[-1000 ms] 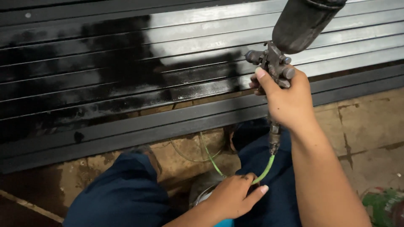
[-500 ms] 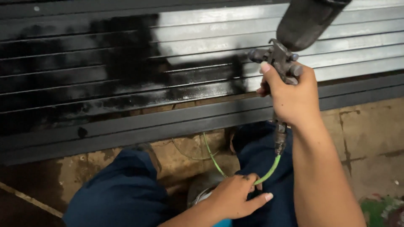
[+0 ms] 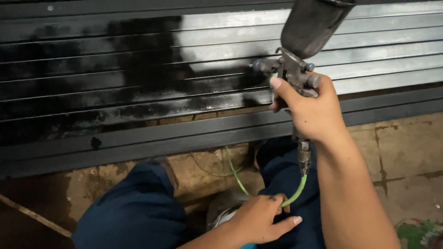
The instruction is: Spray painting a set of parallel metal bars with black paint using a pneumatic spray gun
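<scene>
Stained concrete floor point(image 3: 406, 157) down below, the slatted metal shutter point(image 3: 138, 83) resting on it, wet black paint spreading across.

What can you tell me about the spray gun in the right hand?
The spray gun looks like worn grey metal, with a dark cup on top that runs out of frame. Its nozzle points left at the slatted shutter. The right hand grips its handle, index finger at the trigger. A thin green hose leaves the fitting below and passes through the left hand.
</scene>
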